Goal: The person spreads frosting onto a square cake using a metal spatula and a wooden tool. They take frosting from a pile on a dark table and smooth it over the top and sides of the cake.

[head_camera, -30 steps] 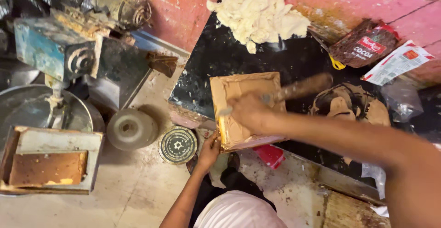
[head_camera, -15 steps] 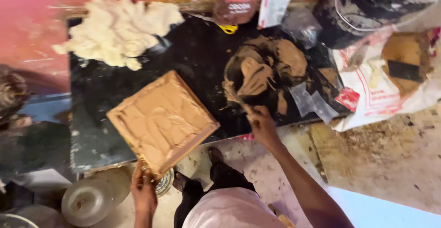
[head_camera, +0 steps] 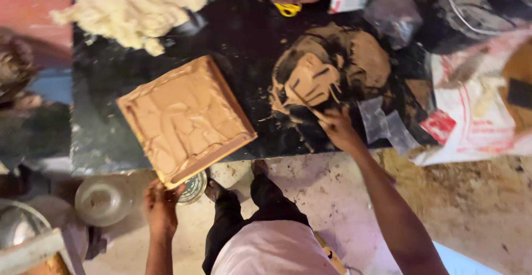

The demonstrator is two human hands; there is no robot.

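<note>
A square wooden mould (head_camera: 185,119) filled with brown paste lies tilted on the black slab (head_camera: 244,48), its near corner hanging over the slab's edge. My left hand (head_camera: 159,204) grips that overhanging corner from below. My right hand (head_camera: 337,126) holds a flat scraper (head_camera: 311,84) smeared with brown paste, pressed into the brown paste heap (head_camera: 338,64) on the slab's right side. A mound of pale, crumbly dough (head_camera: 136,6) sits at the slab's far left.
Plastic bags and printed packets (head_camera: 471,109) lie right of the slab. A metal bowl (head_camera: 102,198) and a round tin (head_camera: 194,187) stand on the floor below the mould. My legs (head_camera: 249,208) are beneath the slab's edge.
My right hand left the mould and went right to the brown paste heap. The mould stays tilted, left hand still at its corner. The view shifted and closed in.
</note>
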